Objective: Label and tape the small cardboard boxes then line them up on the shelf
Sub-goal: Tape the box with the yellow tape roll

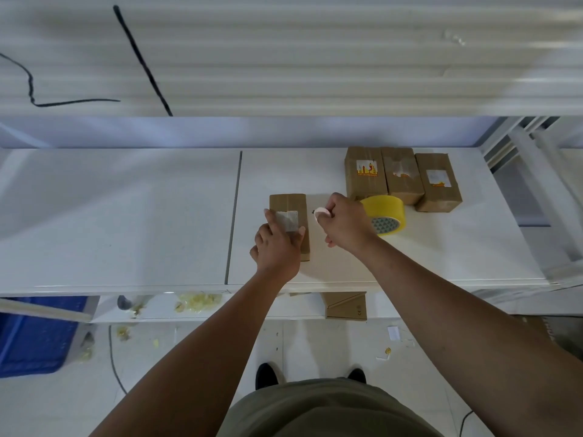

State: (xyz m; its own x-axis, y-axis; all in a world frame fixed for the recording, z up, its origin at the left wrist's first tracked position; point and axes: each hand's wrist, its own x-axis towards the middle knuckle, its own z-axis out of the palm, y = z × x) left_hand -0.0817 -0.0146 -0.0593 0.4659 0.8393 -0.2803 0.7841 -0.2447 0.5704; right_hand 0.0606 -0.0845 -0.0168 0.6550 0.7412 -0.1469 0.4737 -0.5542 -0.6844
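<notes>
One small cardboard box (299, 203) lies mid-shelf (126, 216), nearer the front edge. The left hand (277, 247) lays straight fingers (271, 219) flat on its white label (289, 220). The right hand (344, 225), just beside the box, pinches a small white disc (321, 212). A yellow tape roll (383, 214) and three labelled boxes (402, 176) sit toward the far right corner.

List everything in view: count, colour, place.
labelled boxes: three, brown, side by side at the back right of the shelf
box: one, brown, under the left hand
label: one, white, on that box
tape roll: one, yellow, beside the right hand
white piece: one, in the right hand
crate: one, blue, floor at lower left
left hand: presses the label
right hand: pinches the white piece
</notes>
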